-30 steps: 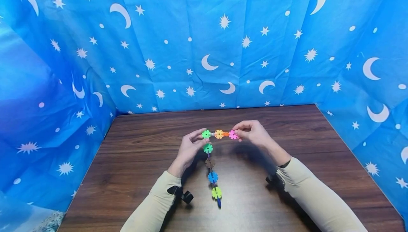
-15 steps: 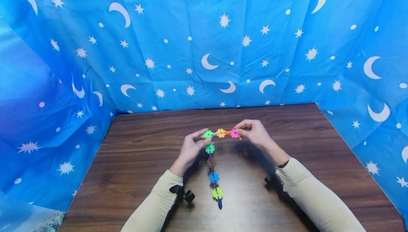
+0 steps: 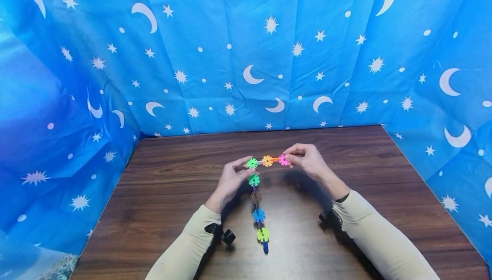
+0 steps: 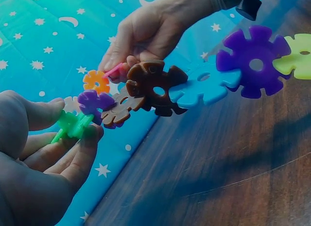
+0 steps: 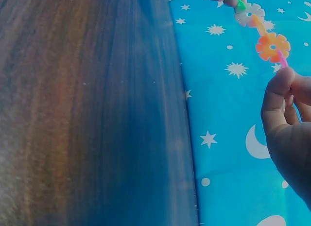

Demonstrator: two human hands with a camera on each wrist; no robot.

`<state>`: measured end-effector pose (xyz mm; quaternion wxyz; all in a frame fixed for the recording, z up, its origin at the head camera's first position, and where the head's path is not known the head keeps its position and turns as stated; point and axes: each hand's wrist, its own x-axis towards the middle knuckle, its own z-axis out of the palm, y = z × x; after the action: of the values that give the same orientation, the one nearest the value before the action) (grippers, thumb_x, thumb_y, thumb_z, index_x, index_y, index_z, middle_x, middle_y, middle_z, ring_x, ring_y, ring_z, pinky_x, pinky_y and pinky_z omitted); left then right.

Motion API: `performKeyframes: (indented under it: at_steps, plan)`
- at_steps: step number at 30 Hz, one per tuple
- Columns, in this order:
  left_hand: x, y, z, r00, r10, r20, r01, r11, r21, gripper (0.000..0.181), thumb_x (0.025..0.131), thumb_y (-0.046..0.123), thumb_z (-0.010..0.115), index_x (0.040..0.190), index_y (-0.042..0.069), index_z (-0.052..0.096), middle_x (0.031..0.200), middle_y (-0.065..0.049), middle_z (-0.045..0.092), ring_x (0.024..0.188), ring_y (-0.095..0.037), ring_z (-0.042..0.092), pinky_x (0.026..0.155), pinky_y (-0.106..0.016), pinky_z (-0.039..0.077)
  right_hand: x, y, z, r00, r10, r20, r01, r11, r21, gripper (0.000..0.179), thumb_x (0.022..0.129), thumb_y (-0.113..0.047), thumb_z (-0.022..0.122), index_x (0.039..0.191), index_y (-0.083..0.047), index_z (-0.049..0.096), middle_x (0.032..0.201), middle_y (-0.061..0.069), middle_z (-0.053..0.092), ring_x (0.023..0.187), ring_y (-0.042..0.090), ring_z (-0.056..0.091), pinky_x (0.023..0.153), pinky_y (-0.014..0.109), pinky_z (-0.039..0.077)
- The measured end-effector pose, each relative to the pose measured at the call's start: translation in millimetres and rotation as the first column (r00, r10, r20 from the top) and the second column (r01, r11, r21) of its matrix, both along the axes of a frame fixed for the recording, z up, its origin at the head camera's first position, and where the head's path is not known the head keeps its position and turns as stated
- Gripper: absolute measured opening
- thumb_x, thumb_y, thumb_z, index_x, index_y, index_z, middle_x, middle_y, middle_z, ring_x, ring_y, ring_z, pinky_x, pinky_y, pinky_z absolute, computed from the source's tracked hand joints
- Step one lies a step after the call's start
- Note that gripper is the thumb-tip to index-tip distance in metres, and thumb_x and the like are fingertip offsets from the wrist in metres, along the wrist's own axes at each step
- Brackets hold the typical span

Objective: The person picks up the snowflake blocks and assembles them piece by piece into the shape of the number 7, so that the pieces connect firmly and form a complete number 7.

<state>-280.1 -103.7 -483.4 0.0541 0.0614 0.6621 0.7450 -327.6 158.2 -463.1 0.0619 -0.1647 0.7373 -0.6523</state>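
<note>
A chain of notched plastic flower discs, joined edge to edge, is held above the table in a bent line. My left hand (image 3: 232,179) pinches the green disc (image 4: 75,124) at the bend between thumb and fingers. At the right end, my right hand (image 3: 307,160) pinches the pink disc (image 3: 283,159). Between the hands are a white disc (image 5: 250,14) and orange discs (image 5: 273,47). The other arm of the chain runs toward me, with a brown disc (image 4: 156,88), a blue disc (image 3: 259,215), a purple disc (image 4: 253,62) and a yellow-green disc (image 3: 263,234).
A dark wood-grain table (image 3: 161,228) lies under the hands. Behind it and at both sides hangs a blue cloth (image 3: 215,23) printed with white moons and stars. Each wrist wears a black strap-mounted device, such as the left wrist camera (image 3: 227,237).
Both hands and the chain have shifted slightly to the right. The grip of each hand on its disc looks the same.
</note>
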Motion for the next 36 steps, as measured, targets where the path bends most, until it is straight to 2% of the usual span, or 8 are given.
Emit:
performKeyframes:
  at_steps: [6, 8, 12, 17, 23, 27, 31, 36]
  plan:
    - [-0.9, -0.5, -1.1, 1.000, 0.002, 0.003, -0.002, 1.000, -0.005, 0.046, 0.089, -0.004, 0.066, 0.134, 0.001, 0.056, 0.104, -0.026, 0.064, 0.080, -0.015, 0.073, 0.078, -0.025, 0.057, 1.4, -4.5, 3.0, 0.998, -0.034, -0.046, 0.034, 0.999, 0.006, 0.012, 0.089, 0.001, 0.067, 0.099, 0.009, 0.069, 0.084, 0.011, 0.070, 0.060, 0.012, 0.062, 0.059, 0.032, 0.057]
    - [-0.5, -0.8, -1.0, 1.000, -0.001, 0.000, 0.001, 1.000, 0.001, 0.046, 0.089, -0.004, 0.065, 0.134, 0.001, 0.056, 0.104, -0.025, 0.065, 0.080, -0.015, 0.073, 0.079, -0.025, 0.057, 1.9, -5.8, 3.2, 0.998, -0.043, -0.054, 0.044, 0.999, 0.012, 0.013, 0.089, 0.001, 0.067, 0.099, 0.009, 0.069, 0.084, 0.011, 0.070, 0.060, 0.012, 0.063, 0.060, 0.033, 0.057]
    - [0.2, -2.1, -0.6, 1.000, -0.009, -0.013, 0.009, 1.000, -0.003, 0.047, 0.089, -0.004, 0.065, 0.134, -0.001, 0.055, 0.098, -0.014, 0.068, 0.080, -0.015, 0.073, 0.079, -0.025, 0.057, 1.3, -6.0, 1.9, 0.998, -0.034, -0.045, 0.035, 0.999, 0.016, 0.013, 0.089, 0.000, 0.067, 0.099, 0.009, 0.069, 0.084, 0.010, 0.070, 0.061, 0.011, 0.063, 0.061, 0.036, 0.058]
    - [-2.7, -2.8, -3.6, 1.000, -0.021, -0.013, 0.021, 0.998, -0.056, 0.047, 0.089, -0.004, 0.066, 0.134, -0.001, 0.055, 0.103, -0.023, 0.066, 0.080, -0.014, 0.072, 0.078, -0.025, 0.057, -2.0, -3.4, -1.3, 0.999, -0.001, 0.037, 0.001, 1.000, 0.019, 0.015, 0.090, 0.004, 0.065, 0.103, 0.011, 0.067, 0.083, 0.008, 0.069, 0.062, 0.013, 0.062, 0.064, 0.038, 0.059]
    - [-7.8, 0.4, -14.5, 0.998, -0.014, 0.057, 0.025, 0.980, -0.198, 0.048, 0.088, 0.000, 0.069, 0.134, -0.001, 0.055, 0.108, -0.020, 0.064, 0.084, -0.011, 0.067, 0.073, -0.023, 0.056, -8.8, 0.5, -10.3, 0.983, 0.014, 0.182, -0.033, 0.994, 0.100, 0.019, 0.091, 0.002, 0.064, 0.108, 0.009, 0.066, 0.088, 0.011, 0.067, 0.067, 0.016, 0.063, 0.068, 0.033, 0.060]
    - [-10.5, 3.6, -20.7, 0.996, -0.004, 0.088, 0.026, 0.969, -0.245, 0.049, 0.087, 0.001, 0.070, 0.133, -0.002, 0.055, 0.105, -0.016, 0.065, 0.085, -0.011, 0.065, 0.071, -0.023, 0.055, -12.5, 2.8, -16.9, 0.970, 0.029, 0.242, -0.063, 0.989, 0.132, 0.019, 0.091, 0.003, 0.062, 0.109, 0.011, 0.065, 0.091, 0.014, 0.067, 0.070, 0.018, 0.064, 0.070, 0.031, 0.060]
    - [-11.8, 5.3, -23.4, 0.995, 0.008, 0.098, 0.025, 0.943, -0.331, 0.049, 0.086, 0.005, 0.073, 0.132, -0.002, 0.057, 0.098, -0.010, 0.063, 0.081, -0.012, 0.063, 0.069, -0.024, 0.055, -15.1, 5.2, -24.3, 0.955, 0.081, 0.286, -0.118, 0.986, 0.114, 0.021, 0.091, 0.007, 0.060, 0.110, 0.016, 0.061, 0.090, 0.014, 0.066, 0.071, 0.016, 0.065, 0.068, 0.029, 0.059]
    - [-11.4, 6.8, -23.2, 0.993, 0.025, 0.119, 0.036, 0.874, -0.485, 0.048, 0.084, 0.015, 0.077, 0.126, 0.004, 0.058, 0.096, -0.009, 0.063, 0.080, -0.016, 0.061, 0.065, -0.028, 0.051, -14.9, 6.6, -31.2, 0.947, 0.097, 0.307, -0.146, 0.979, 0.141, 0.020, 0.089, 0.011, 0.060, 0.108, 0.018, 0.060, 0.085, 0.011, 0.065, 0.068, 0.013, 0.064, 0.067, 0.029, 0.059]
